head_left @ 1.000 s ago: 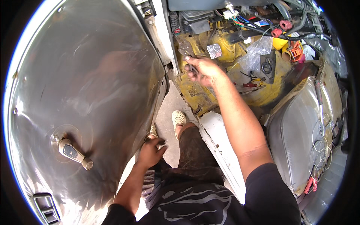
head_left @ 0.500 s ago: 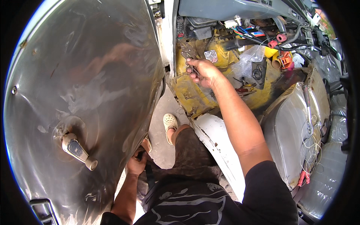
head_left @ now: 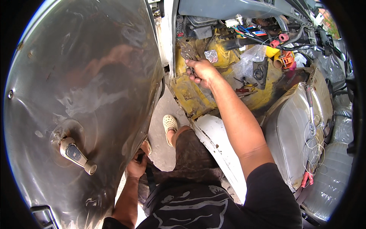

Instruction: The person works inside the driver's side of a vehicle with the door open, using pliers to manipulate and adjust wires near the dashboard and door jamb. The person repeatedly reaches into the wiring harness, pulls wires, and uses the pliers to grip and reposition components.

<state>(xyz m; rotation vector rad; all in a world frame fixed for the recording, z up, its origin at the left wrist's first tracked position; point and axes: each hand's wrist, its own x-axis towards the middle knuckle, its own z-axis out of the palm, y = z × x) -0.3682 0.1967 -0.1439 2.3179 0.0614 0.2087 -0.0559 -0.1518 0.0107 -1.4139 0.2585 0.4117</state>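
Note:
My right hand [head_left: 202, 71] is reached out over the yellow floor of the vehicle [head_left: 196, 99], fingers closed on a flat dark metal part [head_left: 189, 52] with small holes. My left hand [head_left: 136, 164] is curled low at the inner edge of the open dark door [head_left: 95, 84], closed on something dark that I cannot make out. A window crank [head_left: 74, 152] sticks out of the door panel. Near my right hand lie a small clear packet [head_left: 211, 56], bubble wrap [head_left: 249, 63], a black coil [head_left: 260, 74] and red-handled tools [head_left: 243, 90].
Wires and hoses [head_left: 267, 36] run beneath the grey dashboard [head_left: 232, 8], beside orange parts [head_left: 288, 59]. A plastic-covered seat [head_left: 286, 126] carries a long tool [head_left: 310, 107] and tangled wire. My shoe [head_left: 170, 126] is on concrete between the door and the white sill [head_left: 217, 152].
My left hand has moved slightly down and left along the door edge, its fingers now more curled. My right hand keeps hold of the metal part while the view shifts slightly.

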